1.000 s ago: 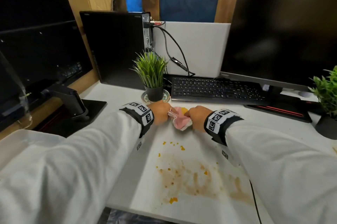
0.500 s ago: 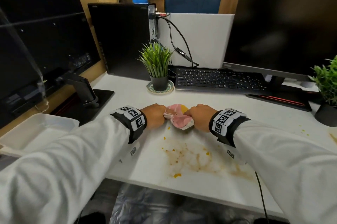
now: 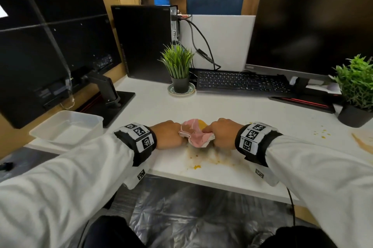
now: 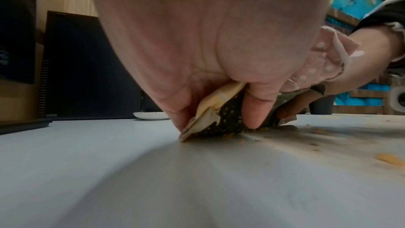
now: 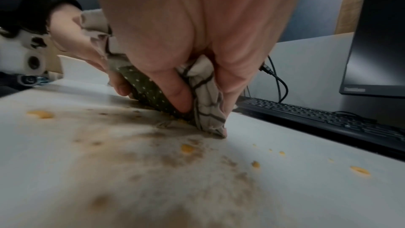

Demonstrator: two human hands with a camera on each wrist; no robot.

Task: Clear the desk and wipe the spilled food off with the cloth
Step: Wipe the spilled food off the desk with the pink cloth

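**Wiping cloth, bunched, in use at the near edge of the counter**

Gripping the item at both ends, we hold one pink cloth (image 3: 194, 133) between the left hand (image 3: 168, 134) and the right hand (image 3: 221, 134). Fingers of both hands are curled round the fabric, thumbs tucked under; the wrist views show this plainly.

Location: on the white counter (image 3: 232, 112), just behind the brown smear of spilled food (image 3: 210, 158), its lower fold touching the surface. Yellow crumbs (image 5: 187, 149) lie scattered in front of it, and a second smear (image 3: 361, 142) sits well apart at the right edge.

Condition: soft, thin, light. We judge it will fold and crumple under any pressure, so it needs pressing flat to the surface rather than dragging by a corner. The underside reads dark with pale dots in the wrist views; we cannot tell whether that is print or soiling.

Handling: take hold at the bunched ends, as now, keeping a taut span between them. Wet residue may make the fabric slide and smear rather than lift.

Nearby: empty plastic container (image 3: 67, 126), potted plant (image 3: 178, 66), keyboard (image 3: 240, 83).
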